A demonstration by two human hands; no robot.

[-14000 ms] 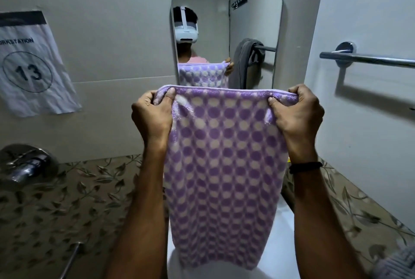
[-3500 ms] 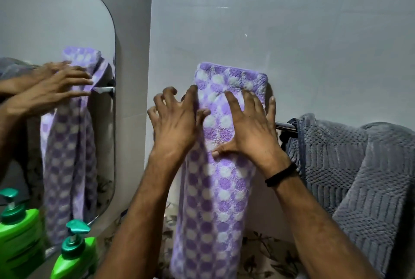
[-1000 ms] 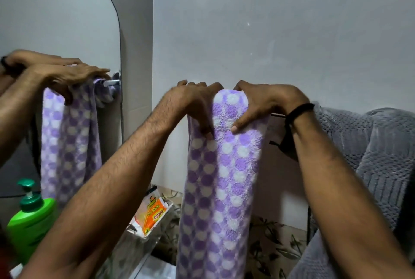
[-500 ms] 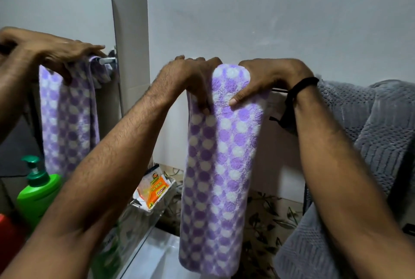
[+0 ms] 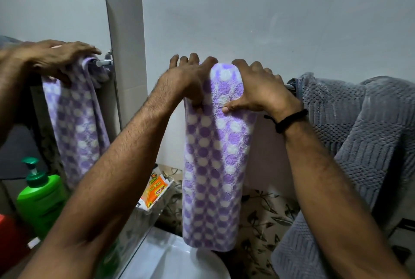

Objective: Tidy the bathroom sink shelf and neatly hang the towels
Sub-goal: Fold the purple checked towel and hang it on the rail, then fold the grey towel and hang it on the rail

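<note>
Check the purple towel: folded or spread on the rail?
Folded: the purple towel hangs over the rail as one narrow strip, left hand and right hand gripping its top.

A lilac-and-white towel (image 5: pixel 211 166) shows a checked pattern of round dots. The grey towel (image 5: pixel 363 135) beside it is one plain colour, textured in ribs and a waffle weave. The pump bottle (image 5: pixel 40 202) is bright green with a darker green top. The packet (image 5: pixel 156 191) is orange and yellow. The beige tiles (image 5: pixel 265 218) carry dark leaf prints. The wristband (image 5: pixel 289 119) is black.

Grey towel (image 5: pixel 350 126) crowding rail's right
</note>
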